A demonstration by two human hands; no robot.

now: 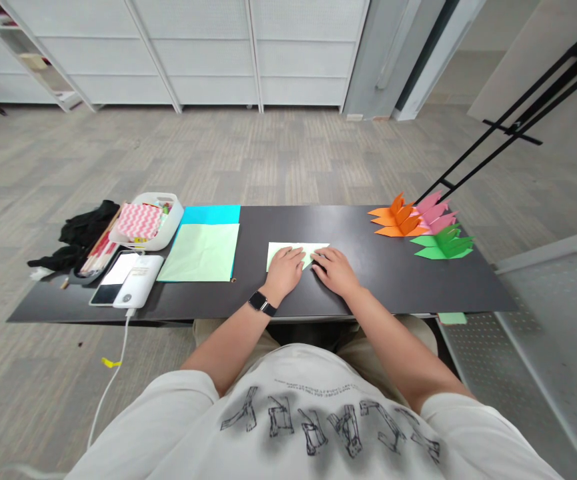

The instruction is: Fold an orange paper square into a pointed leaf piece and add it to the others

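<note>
Atop pale paper (309,249), the left hand (285,269) and right hand (335,270) lie palm-down, unclenched, angled inward.

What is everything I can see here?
Table: 1, dark, centre
Paper: 1, pale green, under hands
Sheets: count unclear, green over blue, left
Folded shapes: 3, orange, pink, green, right
Basket: 1, white, left
Zigzag item: 1, pink, in basket
Tray: 1, dark, beside basket
Phone: 1, black and white, left
Device: 1, white, overlapping phone
Cable: 1, white, from device
Cloth: count unclear, black, left end
Panels: several, white, back
Floor: 1, grey, beyond
Frame: 1, black, right
Watch: 1, black, left wrist
Shirt: 1, white, bottom
Left hand, right hand: 1 each, on paper
</note>
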